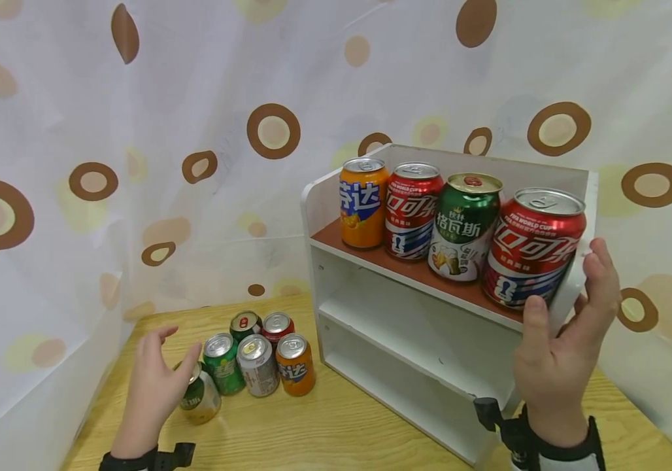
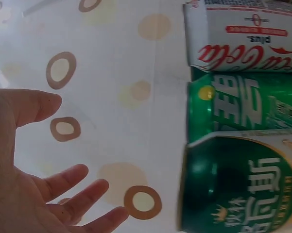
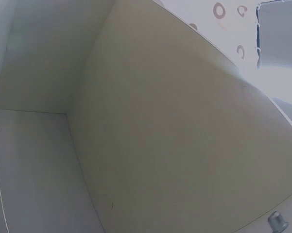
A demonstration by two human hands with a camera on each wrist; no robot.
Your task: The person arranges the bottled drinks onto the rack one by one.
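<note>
At the near left of the wooden table (image 1: 289, 441), one green-and-cream can (image 1: 202, 400) is found upright, foremost of a close-set group. Judged risk: if its rim is clipped by an off-centre thumb, it could be tipped and its neighbours knocked. Left hand (image 1: 156, 376): poised at this can, thumb and fingers spread wide, nothing grasped; a gap to the can tops is shown in the left wrist view.

Right hand (image 1: 568, 347): placed by the near end of the white rack (image 1: 391, 324), thumb and fingers well parted, some bent, nothing grasped; whether the panel is touched cannot be told. Judged risk: if the rack is nudged there, the end red can (image 1: 536, 252), set close to the front edge, could be tipped off.

Farther along the top shelf, in one row: a white-and-green can (image 1: 465, 229), a second red can (image 1: 411, 216), an orange can (image 1: 363, 212).

Grouped beyond the foremost can: a bright green can (image 1: 224, 366), a silver can (image 1: 258, 369), a lower orange can (image 1: 296, 373); behind these, a dark green can (image 1: 246, 325) and a small red can (image 1: 278, 324), partly hidden.

Behind all: a patterned curtain (image 1: 324, 52).
</note>
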